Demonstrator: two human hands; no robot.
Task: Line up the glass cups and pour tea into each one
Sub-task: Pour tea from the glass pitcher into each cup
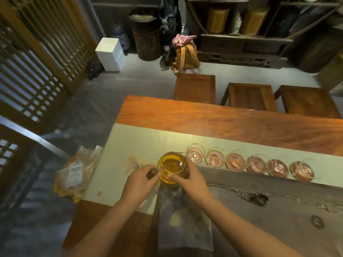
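A glass pitcher (171, 166) holding amber tea stands at the left end of a row of several glass cups (235, 160). The row runs rightward along the back edge of a dark stone tea tray (278, 197). The nearest cup (195, 153) sits just right of the pitcher's spout. My left hand (140, 179) grips the pitcher's dark wooden handle (151, 173). My right hand (191, 179) is wrapped on the pitcher's right side, with the thumb on its rim. The cups look tinted pink; I cannot tell what is in them.
A pale runner (148, 143) covers the wooden table (204, 117). A plastic bag (74, 175) hangs off the table's left end. A folded cloth (181, 219) lies near me. Three wooden stools (250, 95) stand behind the table.
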